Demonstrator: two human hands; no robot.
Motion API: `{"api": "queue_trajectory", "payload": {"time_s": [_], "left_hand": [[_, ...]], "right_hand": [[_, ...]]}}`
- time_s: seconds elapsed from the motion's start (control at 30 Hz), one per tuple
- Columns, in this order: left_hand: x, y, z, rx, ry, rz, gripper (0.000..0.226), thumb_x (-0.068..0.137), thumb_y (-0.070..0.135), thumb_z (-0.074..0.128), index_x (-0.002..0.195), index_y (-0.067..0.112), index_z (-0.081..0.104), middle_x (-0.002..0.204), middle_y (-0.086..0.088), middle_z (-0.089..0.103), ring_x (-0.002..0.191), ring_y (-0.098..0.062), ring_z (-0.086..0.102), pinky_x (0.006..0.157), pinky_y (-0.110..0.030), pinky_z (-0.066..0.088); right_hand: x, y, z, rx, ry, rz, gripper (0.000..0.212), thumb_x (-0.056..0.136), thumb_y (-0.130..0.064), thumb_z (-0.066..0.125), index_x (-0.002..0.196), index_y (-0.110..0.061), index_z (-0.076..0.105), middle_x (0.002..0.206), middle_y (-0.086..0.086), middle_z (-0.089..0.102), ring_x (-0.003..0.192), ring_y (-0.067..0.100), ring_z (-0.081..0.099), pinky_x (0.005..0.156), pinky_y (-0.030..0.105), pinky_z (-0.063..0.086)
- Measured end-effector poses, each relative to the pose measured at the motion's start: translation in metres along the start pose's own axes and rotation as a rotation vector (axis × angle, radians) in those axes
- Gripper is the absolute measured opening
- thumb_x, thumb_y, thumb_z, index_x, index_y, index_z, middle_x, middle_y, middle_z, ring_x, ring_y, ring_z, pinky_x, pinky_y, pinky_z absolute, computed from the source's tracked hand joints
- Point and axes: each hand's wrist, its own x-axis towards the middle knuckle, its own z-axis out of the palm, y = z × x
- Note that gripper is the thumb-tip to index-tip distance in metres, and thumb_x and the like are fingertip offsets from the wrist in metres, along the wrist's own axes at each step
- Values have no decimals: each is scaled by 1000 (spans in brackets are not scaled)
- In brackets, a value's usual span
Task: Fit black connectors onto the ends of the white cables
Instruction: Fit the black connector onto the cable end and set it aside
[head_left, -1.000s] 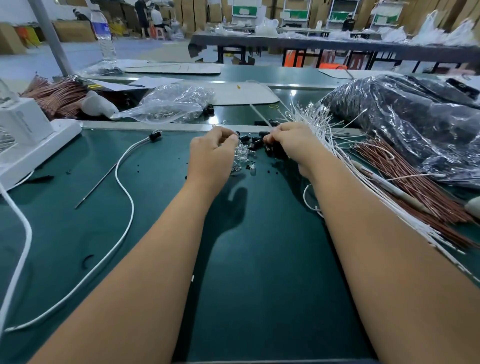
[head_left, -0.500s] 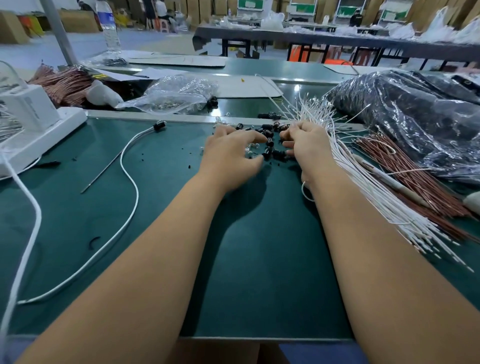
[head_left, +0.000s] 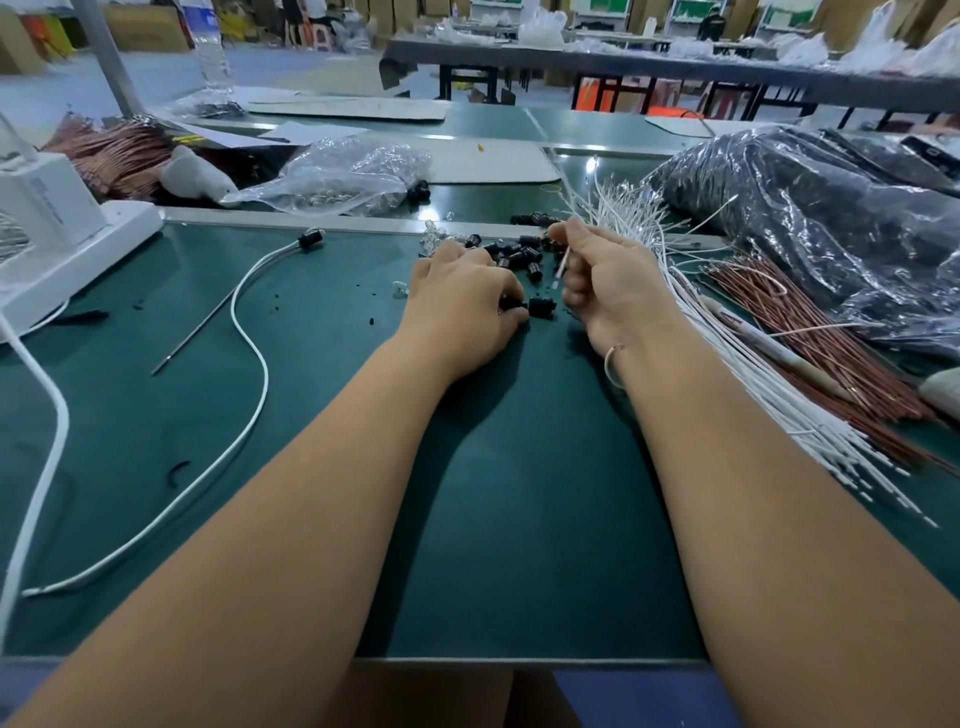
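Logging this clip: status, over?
Left hand grips a connector. Right hand pinches a white cable. Not yet joined. Loose connectors between hands.

Factory assembly hall: green workbench (head_left: 519, 519), bundled white cables (head_left: 753, 374), long tables (head_left: 675, 65), stacked cartons (head_left: 145, 26).

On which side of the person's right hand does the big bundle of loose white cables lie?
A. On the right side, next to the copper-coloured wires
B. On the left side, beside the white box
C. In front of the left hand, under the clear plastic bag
A: the bundle of white cables fans out along the green mat to the right of the right hand, with the copper-coloured wires directly beside it.
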Motion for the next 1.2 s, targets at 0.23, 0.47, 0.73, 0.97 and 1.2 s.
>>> {"api": "queue_trajectory", "payload": {"time_s": [0.23,0.47,0.73,0.97,1.2], "left_hand": [[0,-5,-9,-362,190,-121,17,82,35,74,90,21,72,87,4,69,92,-18,57,83,-31,44],[-3,-8,-20,-712,217,-288,20,76,8,79,94,5,71,86,-9,71,80,-18,66,83,-30,56],[-5,-5,-21,-710,210,-251,20,77,7,79,95,3,71,86,-10,72,79,-18,66,82,-32,56],[-4,-7,-22,-745,203,-263,21,77,6,78,97,2,72,87,-9,72,82,-22,69,82,-31,56],[-6,-3,-22,-880,207,-219,20,73,1,80,88,7,70,75,4,67,61,4,61,65,-13,49]], "right_hand": [[-5,-1,3,165,-26,7,16,96,-4,55,82,-7,64,60,1,64,54,10,56,52,19,48],[-7,2,5,-75,-45,-175,21,98,-16,56,81,-9,66,66,2,66,58,12,57,57,22,50],[-7,9,10,-279,-55,-241,24,99,-18,55,77,-12,64,56,-5,65,49,5,56,51,18,48],[-5,11,12,-139,-98,-205,22,98,-17,56,79,-11,65,60,-3,66,53,7,58,55,19,49],[-4,13,13,-130,-131,-180,11,98,-11,55,89,-12,62,62,-1,67,56,9,60,56,21,49]]}}
